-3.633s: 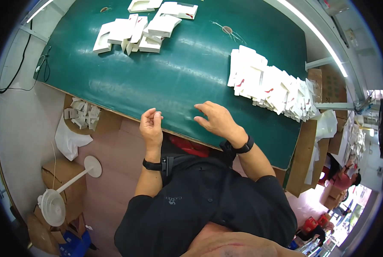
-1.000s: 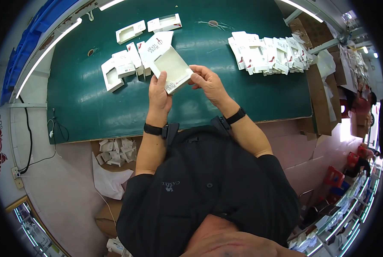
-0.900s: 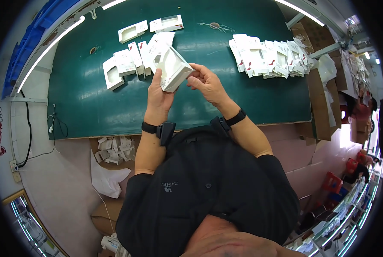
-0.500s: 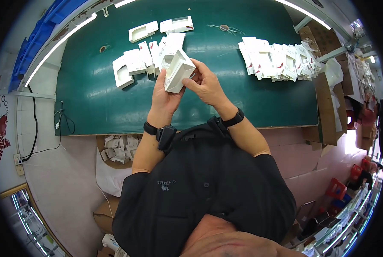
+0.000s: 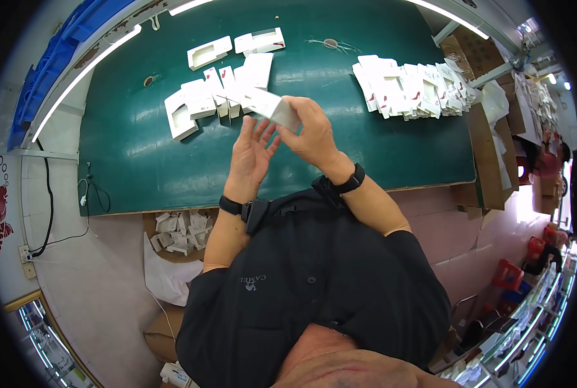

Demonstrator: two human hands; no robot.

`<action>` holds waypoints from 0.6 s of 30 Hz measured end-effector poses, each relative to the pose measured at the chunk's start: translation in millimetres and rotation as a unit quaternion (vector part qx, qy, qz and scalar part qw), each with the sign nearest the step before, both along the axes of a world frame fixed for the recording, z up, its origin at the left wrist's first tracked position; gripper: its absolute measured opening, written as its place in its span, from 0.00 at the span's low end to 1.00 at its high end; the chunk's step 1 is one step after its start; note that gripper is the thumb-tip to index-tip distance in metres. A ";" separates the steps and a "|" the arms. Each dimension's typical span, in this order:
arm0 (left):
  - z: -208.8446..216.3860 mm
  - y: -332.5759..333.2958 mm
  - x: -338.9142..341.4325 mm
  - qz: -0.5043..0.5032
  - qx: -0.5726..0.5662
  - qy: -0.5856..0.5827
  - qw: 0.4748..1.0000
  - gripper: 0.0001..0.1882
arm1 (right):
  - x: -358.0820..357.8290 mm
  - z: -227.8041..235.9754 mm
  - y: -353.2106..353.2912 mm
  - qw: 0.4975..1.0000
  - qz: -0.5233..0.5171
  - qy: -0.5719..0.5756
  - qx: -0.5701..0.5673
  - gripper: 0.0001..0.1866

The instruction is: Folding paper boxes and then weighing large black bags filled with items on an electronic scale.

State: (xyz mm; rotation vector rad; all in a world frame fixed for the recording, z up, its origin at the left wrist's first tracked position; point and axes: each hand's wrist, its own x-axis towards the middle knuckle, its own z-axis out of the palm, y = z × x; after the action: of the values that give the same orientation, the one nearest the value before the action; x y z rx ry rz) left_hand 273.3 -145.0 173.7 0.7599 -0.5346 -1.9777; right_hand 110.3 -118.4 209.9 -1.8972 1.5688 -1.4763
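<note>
We see the right hand [image 5: 311,132] just above the middle of the frame, its grip closed on a small white folded cardboard box [image 5: 272,105] that it holds tilted above the dark green table [image 5: 127,152]. The box's far end points toward the upper left of the frame, over a group of finished boxes. The left hand [image 5: 250,158] is just beside it, lower and to the left, palm up and fingers spread; its grip is open and holds nothing, with the fingertips close under the box, though we cannot tell whether they touch it. Both wrists carry a black band.

On the table, in the upper left of the frame, lies a loose group of assembled white window boxes [image 5: 198,103], some lying flat, some leaning on each other. In the upper right of the frame a long overlapping row of flat white carton blanks with red marks [image 5: 411,84] runs toward the table's right edge. Below the table's near edge, at the left of the frame, an open brown cardboard carton with white scraps [image 5: 178,229] stands on the floor, with a white bag beside it.
</note>
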 end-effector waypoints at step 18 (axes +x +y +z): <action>24.4 -7.5 -13.2 0.016 0.043 0.114 0.992 0.25 | -1.0 -14.3 4.8 0.934 0.113 -0.303 0.149 0.40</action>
State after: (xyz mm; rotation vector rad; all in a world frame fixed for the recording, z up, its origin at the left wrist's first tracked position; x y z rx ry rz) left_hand 260.1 -152.6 198.1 0.5791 -0.3022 -2.0355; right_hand 109.3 -113.6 195.6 -1.2339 1.1579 -1.4337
